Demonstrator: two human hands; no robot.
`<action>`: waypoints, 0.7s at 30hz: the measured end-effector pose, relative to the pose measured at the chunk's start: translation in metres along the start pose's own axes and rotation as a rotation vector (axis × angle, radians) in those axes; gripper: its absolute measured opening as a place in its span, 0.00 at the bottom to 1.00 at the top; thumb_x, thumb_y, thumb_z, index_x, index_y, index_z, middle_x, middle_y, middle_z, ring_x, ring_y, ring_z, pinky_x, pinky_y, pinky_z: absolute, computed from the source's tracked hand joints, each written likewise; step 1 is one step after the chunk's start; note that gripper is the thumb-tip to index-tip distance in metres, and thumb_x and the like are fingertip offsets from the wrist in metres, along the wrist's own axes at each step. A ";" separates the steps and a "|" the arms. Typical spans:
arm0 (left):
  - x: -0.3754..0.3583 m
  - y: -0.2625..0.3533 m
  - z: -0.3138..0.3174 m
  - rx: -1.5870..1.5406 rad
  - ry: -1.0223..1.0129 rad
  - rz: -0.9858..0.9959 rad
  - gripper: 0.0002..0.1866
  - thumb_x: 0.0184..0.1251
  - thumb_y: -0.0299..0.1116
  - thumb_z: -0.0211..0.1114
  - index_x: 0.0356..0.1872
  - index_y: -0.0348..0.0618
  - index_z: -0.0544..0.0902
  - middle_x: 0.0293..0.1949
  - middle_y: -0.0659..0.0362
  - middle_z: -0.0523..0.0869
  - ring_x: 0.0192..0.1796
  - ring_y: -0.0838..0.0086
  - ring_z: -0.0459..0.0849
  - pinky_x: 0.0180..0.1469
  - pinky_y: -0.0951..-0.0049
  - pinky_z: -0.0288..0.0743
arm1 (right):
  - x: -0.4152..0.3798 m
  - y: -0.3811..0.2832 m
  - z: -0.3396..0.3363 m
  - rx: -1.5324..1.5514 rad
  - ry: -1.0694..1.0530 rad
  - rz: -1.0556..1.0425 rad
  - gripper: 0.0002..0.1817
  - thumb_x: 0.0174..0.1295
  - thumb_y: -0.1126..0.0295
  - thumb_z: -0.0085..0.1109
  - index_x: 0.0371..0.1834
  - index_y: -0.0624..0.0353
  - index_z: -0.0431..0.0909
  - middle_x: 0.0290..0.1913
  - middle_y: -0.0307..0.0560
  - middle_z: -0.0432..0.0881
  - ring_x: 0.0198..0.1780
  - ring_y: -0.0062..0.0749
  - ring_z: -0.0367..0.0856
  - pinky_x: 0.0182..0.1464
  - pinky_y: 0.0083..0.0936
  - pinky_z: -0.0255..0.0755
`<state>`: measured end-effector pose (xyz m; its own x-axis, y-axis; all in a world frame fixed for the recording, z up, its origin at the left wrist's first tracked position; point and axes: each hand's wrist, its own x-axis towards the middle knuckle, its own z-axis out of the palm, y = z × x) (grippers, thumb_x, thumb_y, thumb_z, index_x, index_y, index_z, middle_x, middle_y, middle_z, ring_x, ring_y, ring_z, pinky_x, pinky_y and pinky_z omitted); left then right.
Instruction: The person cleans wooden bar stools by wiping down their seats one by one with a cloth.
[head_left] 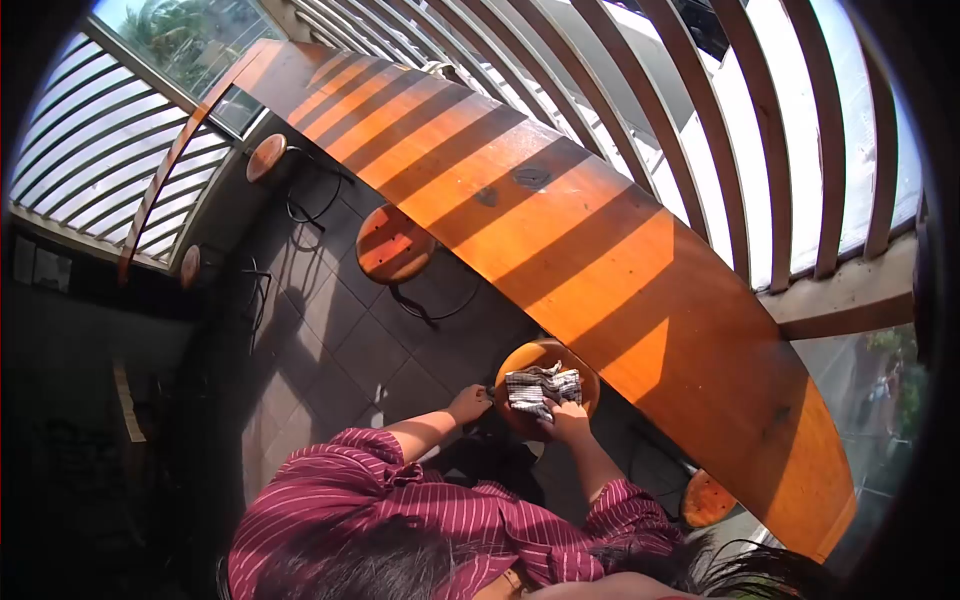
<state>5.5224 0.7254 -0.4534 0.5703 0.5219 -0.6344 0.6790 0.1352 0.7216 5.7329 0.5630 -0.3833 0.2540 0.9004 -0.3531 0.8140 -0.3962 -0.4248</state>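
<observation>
Black-and-white checked cloth [540, 384]: lies crumpled on round brown wooden stool seat [540, 351], longer left to right. Right hand [567, 419], nearer: holds the cloth's near edge; I see most lying beyond and leftward. Left hand [468, 404]: by the seat's left edge; finger closure I cannot tell. Long orange-brown wooden table [600, 275]: past the far right edge.

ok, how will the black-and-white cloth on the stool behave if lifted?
Probably floppy: the cloth lies rumpled, with loose folds beside the right hand. Likely light for its size, as it looks like thin fabric. Unlikely to roll; it would more likely drag or bunch across the stool's seat.
</observation>
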 end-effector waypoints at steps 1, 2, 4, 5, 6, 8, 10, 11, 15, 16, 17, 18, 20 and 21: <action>-0.002 0.013 -0.001 0.181 0.051 0.097 0.27 0.48 0.39 0.62 0.48 0.33 0.69 0.39 0.49 0.77 0.46 0.59 0.75 0.48 0.67 0.69 | -0.002 0.001 0.001 0.008 0.078 0.011 0.21 0.47 0.58 0.56 0.47 0.46 0.74 0.38 0.47 0.74 0.42 0.41 0.72 0.44 0.37 0.67; -0.005 0.027 -0.004 0.363 0.100 0.198 0.30 0.46 0.39 0.64 0.49 0.32 0.67 0.44 0.45 0.75 0.50 0.55 0.72 0.53 0.65 0.66 | -0.004 0.004 0.002 -0.004 0.161 0.025 0.20 0.49 0.56 0.54 0.47 0.45 0.74 0.36 0.46 0.73 0.41 0.41 0.72 0.42 0.38 0.66; -0.001 0.038 -0.002 0.402 0.129 0.182 0.33 0.45 0.40 0.65 0.51 0.31 0.65 0.47 0.43 0.73 0.53 0.55 0.70 0.54 0.64 0.65 | -0.005 0.015 0.014 -0.043 0.306 0.114 0.16 0.49 0.56 0.54 0.41 0.46 0.75 0.34 0.44 0.70 0.40 0.39 0.70 0.39 0.38 0.65; 0.005 0.037 0.001 0.443 0.179 0.165 0.36 0.44 0.41 0.67 0.53 0.31 0.63 0.49 0.41 0.71 0.55 0.56 0.68 0.55 0.62 0.64 | -0.006 0.021 0.015 -0.018 0.333 0.163 0.11 0.48 0.60 0.57 0.35 0.49 0.75 0.35 0.43 0.69 0.40 0.40 0.69 0.38 0.37 0.65; 0.013 0.038 0.003 0.395 0.135 0.105 0.38 0.43 0.41 0.67 0.53 0.31 0.62 0.48 0.41 0.72 0.54 0.57 0.70 0.54 0.63 0.65 | -0.005 0.028 0.014 0.035 0.301 0.236 0.11 0.46 0.62 0.59 0.33 0.49 0.74 0.36 0.43 0.68 0.42 0.40 0.68 0.39 0.37 0.64; 0.032 0.038 0.008 0.079 0.004 -0.063 0.39 0.42 0.42 0.69 0.53 0.31 0.62 0.43 0.45 0.77 0.48 0.61 0.75 0.50 0.68 0.69 | -0.004 0.030 0.008 0.075 0.364 0.338 0.15 0.42 0.64 0.62 0.35 0.50 0.73 0.40 0.47 0.67 0.47 0.43 0.65 0.43 0.39 0.64; 0.045 0.046 0.013 0.014 -0.077 -0.072 0.38 0.41 0.41 0.70 0.52 0.31 0.63 0.41 0.47 0.77 0.46 0.64 0.76 0.48 0.70 0.70 | 0.004 0.033 0.004 0.235 0.233 0.532 0.30 0.39 0.61 0.66 0.47 0.57 0.68 0.52 0.57 0.63 0.56 0.51 0.60 0.52 0.41 0.60; 0.050 0.041 0.016 -0.058 -0.140 -0.089 0.37 0.41 0.41 0.70 0.51 0.31 0.63 0.39 0.49 0.78 0.45 0.66 0.77 0.46 0.71 0.71 | 0.009 0.036 0.008 0.312 0.172 0.623 0.34 0.39 0.60 0.67 0.51 0.60 0.65 0.55 0.60 0.62 0.57 0.53 0.59 0.54 0.40 0.59; 0.081 0.008 0.021 0.116 -0.085 -0.108 0.31 0.40 0.36 0.72 0.46 0.33 0.69 0.39 0.53 0.79 0.42 0.72 0.78 0.44 0.73 0.72 | 0.017 0.060 0.027 0.672 0.143 0.619 0.39 0.39 0.59 0.67 0.53 0.69 0.61 0.51 0.63 0.69 0.55 0.48 0.67 0.54 0.33 0.61; 0.076 0.017 0.020 0.120 -0.085 -0.106 0.31 0.40 0.36 0.72 0.46 0.33 0.69 0.39 0.53 0.79 0.42 0.72 0.78 0.44 0.73 0.72 | 0.018 0.071 0.038 0.830 0.071 0.656 0.39 0.38 0.60 0.69 0.52 0.69 0.61 0.51 0.61 0.69 0.55 0.45 0.67 0.54 0.32 0.62; 0.071 0.027 0.020 0.130 -0.044 -0.176 0.30 0.41 0.38 0.72 0.45 0.33 0.70 0.39 0.53 0.79 0.41 0.73 0.78 0.42 0.73 0.72 | 0.018 0.071 0.036 0.988 -0.002 0.687 0.39 0.37 0.61 0.70 0.52 0.70 0.62 0.51 0.59 0.69 0.55 0.41 0.67 0.53 0.31 0.63; 0.065 0.038 0.018 0.140 -0.002 -0.242 0.29 0.41 0.39 0.72 0.43 0.33 0.72 0.39 0.53 0.79 0.40 0.73 0.78 0.41 0.74 0.73 | 0.014 0.067 0.034 1.027 0.078 0.676 0.43 0.35 0.65 0.72 0.55 0.69 0.57 0.53 0.57 0.68 0.55 0.37 0.67 0.52 0.30 0.64; 0.058 0.043 0.011 0.092 -0.112 -0.218 0.30 0.40 0.43 0.72 0.43 0.33 0.72 0.38 0.52 0.79 0.41 0.71 0.78 0.40 0.73 0.73 | 0.007 0.066 0.042 1.015 0.164 0.698 0.45 0.35 0.66 0.72 0.56 0.68 0.54 0.53 0.57 0.67 0.54 0.38 0.67 0.53 0.30 0.63; 0.050 0.045 0.007 0.041 -0.226 -0.200 0.32 0.39 0.46 0.72 0.42 0.34 0.73 0.38 0.51 0.79 0.41 0.69 0.78 0.40 0.72 0.73 | -0.001 0.063 0.046 1.000 0.244 0.725 0.47 0.35 0.67 0.72 0.57 0.67 0.51 0.53 0.56 0.67 0.53 0.39 0.67 0.53 0.31 0.63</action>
<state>5.5850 0.7515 -0.4542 0.5084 0.2875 -0.8117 0.8038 0.1798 0.5671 5.7601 0.5289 -0.4484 0.6528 0.3869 -0.6513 -0.2762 -0.6790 -0.6802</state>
